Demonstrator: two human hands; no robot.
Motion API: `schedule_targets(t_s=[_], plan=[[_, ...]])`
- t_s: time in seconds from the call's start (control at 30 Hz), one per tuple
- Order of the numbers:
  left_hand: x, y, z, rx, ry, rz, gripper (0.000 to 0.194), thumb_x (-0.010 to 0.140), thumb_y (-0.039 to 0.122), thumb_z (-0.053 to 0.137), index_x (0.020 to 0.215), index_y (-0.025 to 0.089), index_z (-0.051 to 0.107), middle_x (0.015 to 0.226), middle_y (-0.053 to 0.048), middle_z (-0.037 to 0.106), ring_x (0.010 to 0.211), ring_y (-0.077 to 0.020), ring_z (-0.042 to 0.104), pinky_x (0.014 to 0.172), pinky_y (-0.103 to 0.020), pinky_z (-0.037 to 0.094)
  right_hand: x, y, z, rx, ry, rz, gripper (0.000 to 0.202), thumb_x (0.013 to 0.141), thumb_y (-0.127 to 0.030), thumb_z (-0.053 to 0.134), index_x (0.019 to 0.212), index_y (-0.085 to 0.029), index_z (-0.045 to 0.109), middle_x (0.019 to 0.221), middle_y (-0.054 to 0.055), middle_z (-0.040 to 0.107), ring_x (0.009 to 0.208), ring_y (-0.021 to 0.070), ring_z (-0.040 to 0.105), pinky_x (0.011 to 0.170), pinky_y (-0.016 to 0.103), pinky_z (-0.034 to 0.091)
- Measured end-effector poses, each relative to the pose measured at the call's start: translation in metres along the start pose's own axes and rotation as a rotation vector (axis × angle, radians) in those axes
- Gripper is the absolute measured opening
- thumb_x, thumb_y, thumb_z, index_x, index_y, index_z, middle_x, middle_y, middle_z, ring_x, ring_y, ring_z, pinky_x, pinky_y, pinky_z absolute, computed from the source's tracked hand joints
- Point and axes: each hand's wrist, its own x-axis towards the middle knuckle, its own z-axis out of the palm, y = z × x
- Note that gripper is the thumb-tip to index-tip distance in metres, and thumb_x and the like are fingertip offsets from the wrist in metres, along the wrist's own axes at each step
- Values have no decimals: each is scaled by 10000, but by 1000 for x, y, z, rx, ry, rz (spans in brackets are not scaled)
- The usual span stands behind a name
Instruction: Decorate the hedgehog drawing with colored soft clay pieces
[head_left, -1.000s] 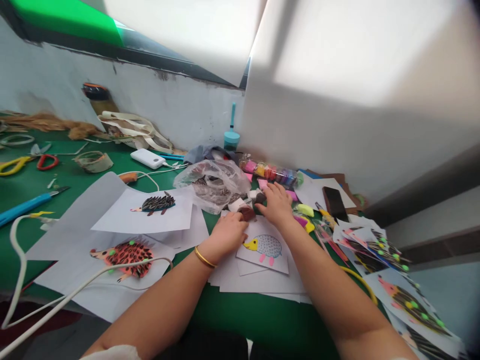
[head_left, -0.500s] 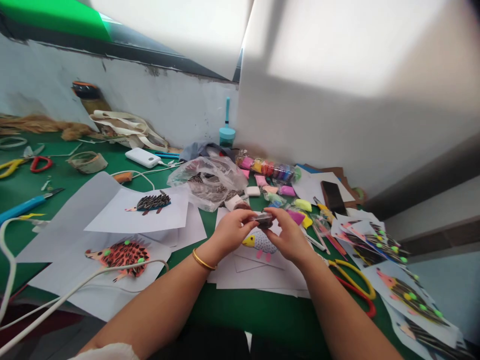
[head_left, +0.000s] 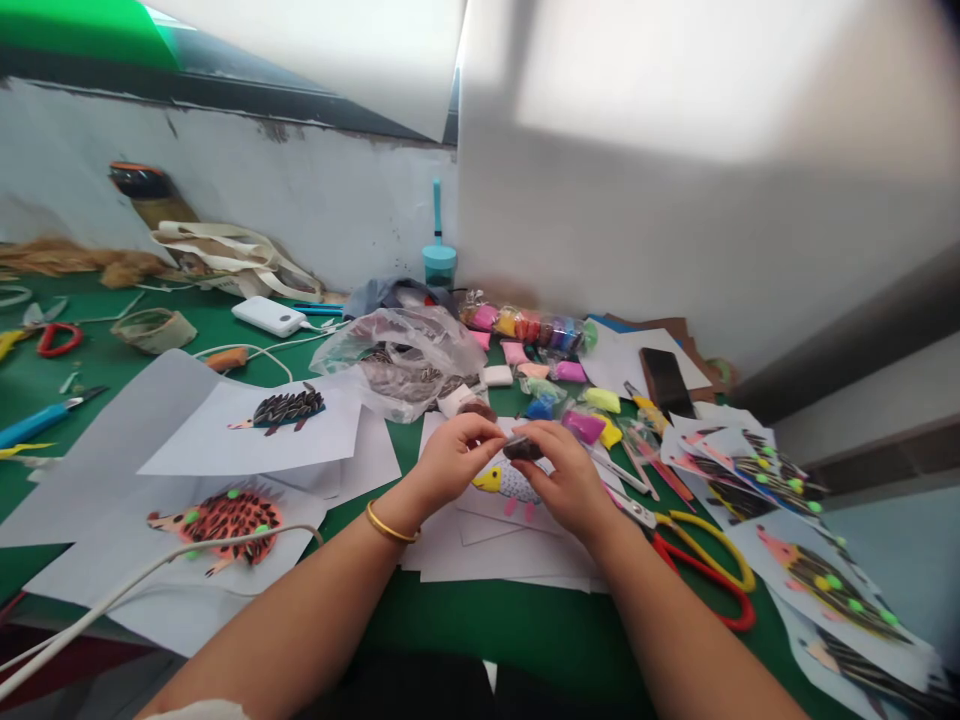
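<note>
My right hand (head_left: 562, 475) holds a small dark packet (head_left: 523, 448) between thumb and fingers, above a sheet of white paper (head_left: 465, 555). On that sheet is a hedgehog figure (head_left: 489, 480) with a yellow face, a pale spotted body and pink feet, partly covered by my right hand. My left hand (head_left: 457, 455), with a gold bangle on its wrist, is closed in a pinch at the packet's left side; what its fingertips hold is too small to name. Behind the hands, a clear plastic bag (head_left: 405, 365) contains dark striped seeds.
Finished hedgehog pictures (head_left: 289, 408) lie left and more (head_left: 832, 590) right. Red-and-yellow scissors (head_left: 705, 560) rest beside my right forearm. Coloured clay packets (head_left: 585, 427), a phone (head_left: 666, 382) and a blue-lidded cup (head_left: 439, 265) stand or lie farther back. A white cable (head_left: 150, 570) crosses the left pictures.
The view has shifted slightly, so most things sit farther left. The dark packet was between both hands; now it rests mostly in my right fingers, with my left fingertips pinched beside it.
</note>
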Motion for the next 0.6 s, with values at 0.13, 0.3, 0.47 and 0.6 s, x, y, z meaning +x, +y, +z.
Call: schedule_targets(t_s=[0.13,0.3,0.47,0.6], plan=[[1,1,-1,-112,-26,-146,189,795,344,686,766,157,684,769,-28,652,687,-132,558,636,-255,437,-2,2,0,-42,23,-29,343,931,-244,584,1273,-265,566,1241,100,608,1165,268,561,993,468,478],[1,2,0,-389,-92,-375,308,678,408,785,767,137,669,697,-12,617,629,-115,525,578,-239,389,-3,2,0,31,-15,10,355,944,-244,556,1296,-263,523,1235,96,622,1134,260,582,975,469,487],[-1,3,0,-645,-148,-482,360,629,431,835,728,142,644,637,13,566,595,-91,492,560,-224,363,-3,1,-1,165,-13,-2,271,948,-231,539,1216,-265,558,1242,87,621,1195,257,559,1032,490,458],[-2,3,2,-764,-215,-571,371,631,436,836,732,148,626,605,26,526,560,-79,467,528,-216,327,-3,2,0,211,-8,-21,258,952,-209,517,1198,-269,566,1249,88,614,1235,258,539,1050,506,451]])
